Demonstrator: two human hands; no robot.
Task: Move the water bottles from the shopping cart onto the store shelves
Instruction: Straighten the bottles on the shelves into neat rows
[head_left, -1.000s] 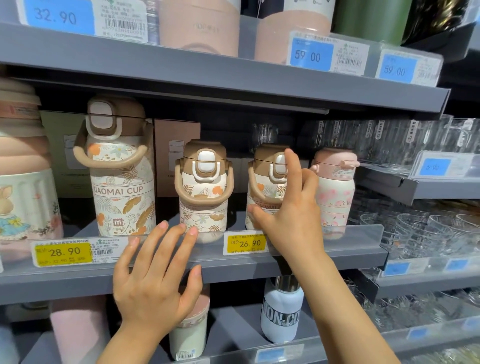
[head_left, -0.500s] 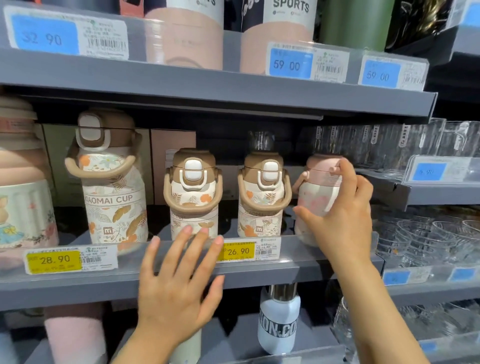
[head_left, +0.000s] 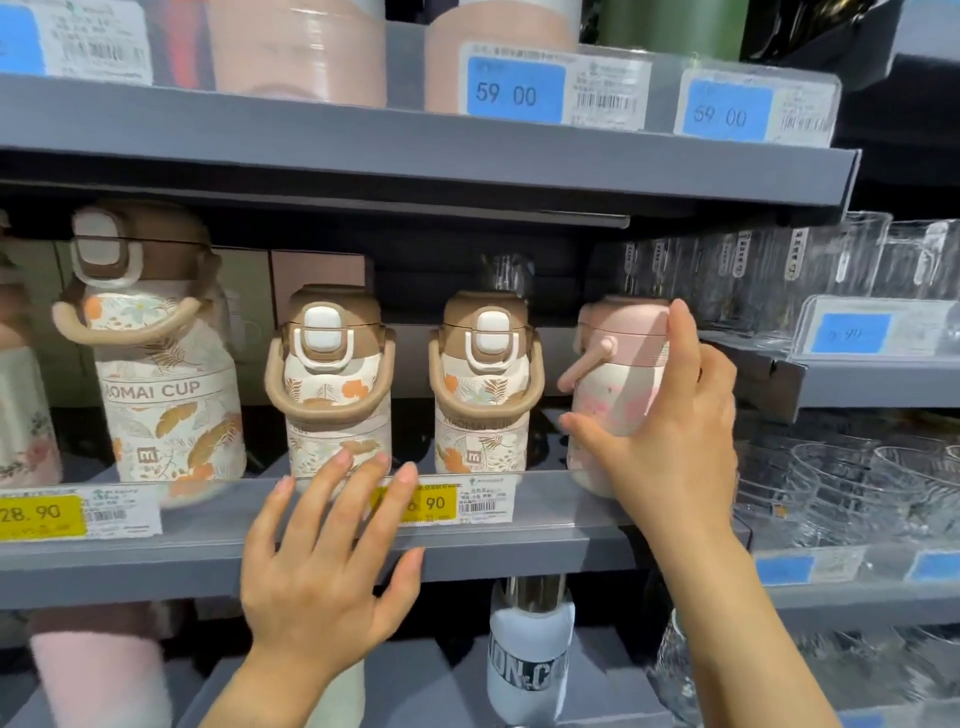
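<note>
Head view: a pink bottle (head_left: 618, 384) is seen standing at the right end of the middle shelf (head_left: 156, 561), behind the clear front rail, just right of two brown-lidded floral bottles (head_left: 332, 384). It is gripped by the right hand (head_left: 670, 441), with the thumb laid on its near left side and the fingers curled round its right side up to the lid. The left hand (head_left: 322, 566) is held open, fingers spread, against the shelf edge and a yellow price tag (head_left: 415, 504); nothing is held by it. The shopping cart is not in view.

The bottle is judged rigid and fairly light if empty, with a smooth, glossy, possibly slippery printed shell. A rounded barrel shape, a domed lid and a soft-looking loop handle are shown. A grip round the body's middle is judged safest; glassware (head_left: 857, 483) stands near on the right.
</note>
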